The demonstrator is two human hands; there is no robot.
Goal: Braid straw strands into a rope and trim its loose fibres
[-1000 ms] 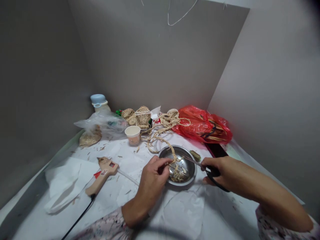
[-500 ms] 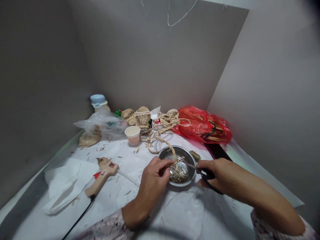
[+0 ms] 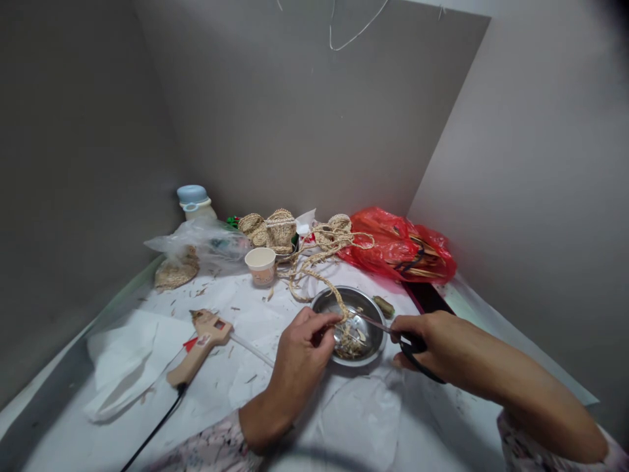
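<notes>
Over the left side of a metal bowl (image 3: 378, 351), my left hand (image 3: 305, 347) pinches the end of a braided straw cord (image 3: 328, 283). My right hand (image 3: 423, 341) grips black-handled scissors (image 3: 410, 351) from the right, their blades pointing left across the bowl to the cord's end. Dry straw scraps (image 3: 350, 346) lie in the bowl beneath. From my fingers the cord runs back to a loose tangle (image 3: 322, 244) behind the bowl.
A glue gun (image 3: 204, 344) with a black cable lies at left. Behind stand a paper cup (image 3: 261, 265), a blue-lidded bottle (image 3: 195, 202) and coiled straw pieces (image 3: 281, 229). A red plastic bag (image 3: 393, 246) sits at back right, a small greenish roll (image 3: 383, 307) beside the bowl.
My right hand and the scissors have shifted slightly to the right. My left hand keeps its hold on the cord in nearly the same place.
</notes>
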